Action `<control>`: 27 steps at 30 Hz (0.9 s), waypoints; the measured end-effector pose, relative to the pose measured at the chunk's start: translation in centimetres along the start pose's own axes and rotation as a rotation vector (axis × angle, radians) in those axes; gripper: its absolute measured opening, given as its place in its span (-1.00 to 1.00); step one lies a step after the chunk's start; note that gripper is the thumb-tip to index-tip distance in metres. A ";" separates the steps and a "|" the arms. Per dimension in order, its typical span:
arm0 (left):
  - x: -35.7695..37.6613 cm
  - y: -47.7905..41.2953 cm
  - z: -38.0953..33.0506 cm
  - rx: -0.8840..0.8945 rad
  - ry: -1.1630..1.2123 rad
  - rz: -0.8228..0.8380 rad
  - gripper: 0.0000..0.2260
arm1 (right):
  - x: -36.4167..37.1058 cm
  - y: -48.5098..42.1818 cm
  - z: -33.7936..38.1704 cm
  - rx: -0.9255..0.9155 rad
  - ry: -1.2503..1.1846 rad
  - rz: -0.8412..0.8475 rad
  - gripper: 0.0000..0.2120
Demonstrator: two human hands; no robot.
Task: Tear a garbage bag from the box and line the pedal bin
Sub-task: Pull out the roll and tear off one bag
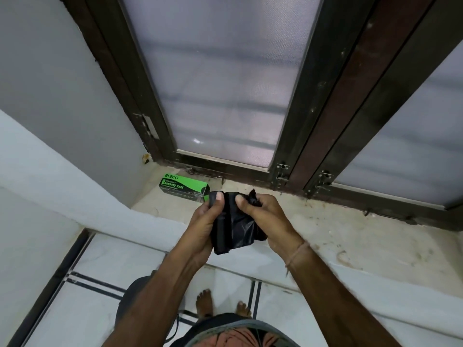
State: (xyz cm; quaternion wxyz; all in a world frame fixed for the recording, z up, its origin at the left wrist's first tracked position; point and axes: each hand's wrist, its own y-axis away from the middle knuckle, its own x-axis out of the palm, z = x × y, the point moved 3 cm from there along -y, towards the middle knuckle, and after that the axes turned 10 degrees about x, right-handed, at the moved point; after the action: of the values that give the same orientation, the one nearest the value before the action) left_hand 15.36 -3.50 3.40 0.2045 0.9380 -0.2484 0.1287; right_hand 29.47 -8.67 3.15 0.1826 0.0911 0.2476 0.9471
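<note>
Bag: the black garbage bag (234, 225) sits between my two hands, in mid-air above the ledge's front edge; it is folded into a narrow, crumpled wad, thin glossy film with sharp creases; I judge it already torn free, since nothing links it to the box.

Left hand: my left hand (204, 227) is clamped on the bag's nine-o'clock side, thumb pressed flat on the top fold, fingers wrapped behind; I hold it so to anchor one layer.

Right hand: my right hand (264, 216) is pinched shut on the three-o'clock side, thumb on top, a small black corner poking out at twelve o'clock; the two thumbs sit close together, probably to rub the layers apart and find the mouth.

Box: the green and black garbage bag box (184, 187) lies flat on the ledge at eleven o'clock from my hands, just beyond my left thumb, near the corner; stiff printed card, oblong.

Ledge: the pale stone ledge (338, 234) runs under the window, mottled and dusty.

Window: dark frame with fine grey mesh screen (220, 78) at twelve o'clock.

Bin: a dark rounded shape shows at six o'clock behind my left forearm; I cannot tell whether it is the pedal bin.

Floor: white glossy tiles (100, 319) with dark stripes; my bare feet at six o'clock.
</note>
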 end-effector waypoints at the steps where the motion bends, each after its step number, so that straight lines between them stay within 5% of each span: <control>1: 0.0 0.0 0.1 -0.003 0.003 -0.005 -0.54 | -0.2 -0.1 -0.2 0.009 -0.037 -0.020 -0.78; 9: 0.7 0.2 0.7 -0.023 0.038 0.017 -0.46 | -1.1 -0.6 -0.4 0.085 -0.149 -0.204 -0.80; 14: 1.1 0.4 0.7 0.001 -0.007 0.054 -0.42 | -0.6 0.8 0.2 0.011 -0.138 -0.031 -0.63; 27: 0.3 1.2 1.5 -0.051 0.038 -0.014 -0.41 | -1.2 0.6 -0.9 0.056 -0.054 -0.194 -0.81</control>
State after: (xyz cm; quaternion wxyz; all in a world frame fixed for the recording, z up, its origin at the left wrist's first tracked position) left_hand 15.16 -5.22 2.57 0.2338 0.9317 -0.2409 0.1389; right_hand 30.14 -9.98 2.62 0.2774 0.0974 0.2767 0.9149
